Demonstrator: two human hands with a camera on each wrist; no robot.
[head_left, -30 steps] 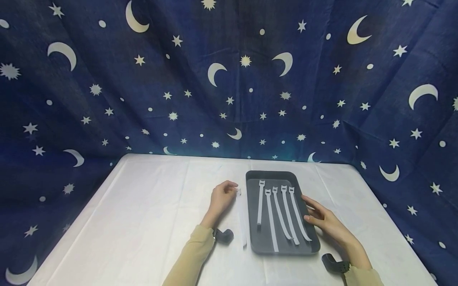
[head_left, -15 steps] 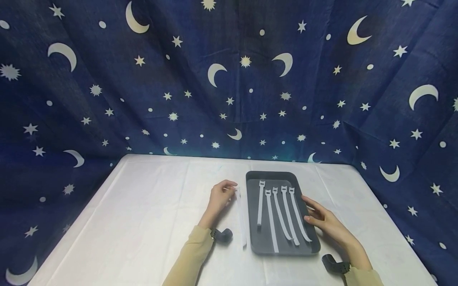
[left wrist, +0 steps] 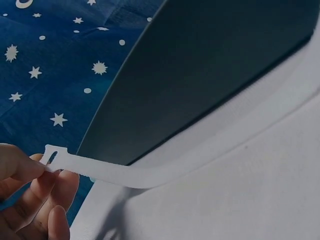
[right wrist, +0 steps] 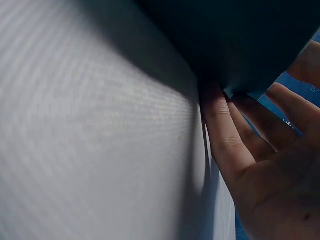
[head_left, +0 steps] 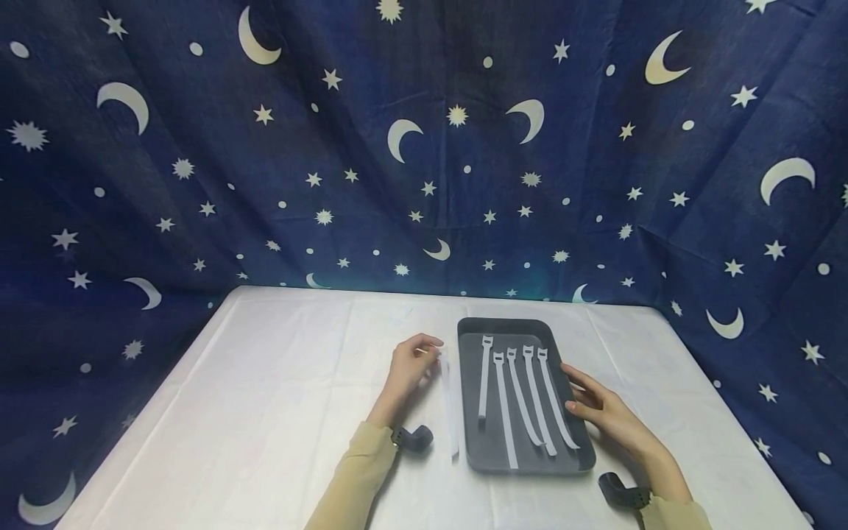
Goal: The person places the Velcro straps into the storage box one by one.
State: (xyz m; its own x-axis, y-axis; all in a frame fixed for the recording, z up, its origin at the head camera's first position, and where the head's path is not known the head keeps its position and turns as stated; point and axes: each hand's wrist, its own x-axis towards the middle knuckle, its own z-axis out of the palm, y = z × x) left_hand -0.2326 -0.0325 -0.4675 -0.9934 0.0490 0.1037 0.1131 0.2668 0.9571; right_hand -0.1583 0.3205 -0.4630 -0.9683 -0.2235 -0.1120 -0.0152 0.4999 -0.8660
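Observation:
My left hand [head_left: 409, 366] pinches the slotted head of a white hook-and-loop cable tie [left wrist: 112, 172] between thumb and fingers. That head is raised off the white cloth in the left wrist view, while the strap curves down and trails along the tray's left side. The dark grey tray [head_left: 472, 449] holds several more white cable ties [head_left: 503, 412], laid lengthwise with their heads at the far end. At the tray's right side, my right hand [head_left: 609, 417] touches the rim and outer wall with fairly straight fingers [right wrist: 225, 127]; some fingertips are hidden against the wall.
A white cloth [head_left: 265, 412] covers the table, whose far edge meets a dark blue curtain [head_left: 424, 184] with moons and stars. Each wrist wears a black camera mount [head_left: 415, 439].
My left fingers have closed on the cable tie's head and lifted it slightly. My right hand stays at the tray's side. The head view has shifted a little.

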